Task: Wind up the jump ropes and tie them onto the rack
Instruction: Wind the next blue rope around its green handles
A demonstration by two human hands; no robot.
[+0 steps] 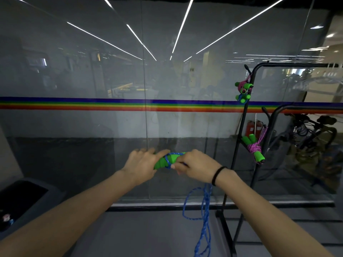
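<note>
Just left of the rack point(287, 64), our left hand point(143, 164) curls round the paired green handles point(163, 161). Our right hand point(194, 166) pinches the blue rope point(206, 206) where it crosses them. The rest of the rope hangs in loose loops beneath our right wrist, beside the rack's foot. Three wound ropes point(252, 147) are tied on its near post.

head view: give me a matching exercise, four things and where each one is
Things:
1 green handles
2 blue rope
3 lower pink bundle
4 black band

Places:
a on the right wrist
b tied on the rack
c gripped by the left hand
d hanging down from the right hand

Pairs: 1-c, 2-d, 3-b, 4-a
</note>
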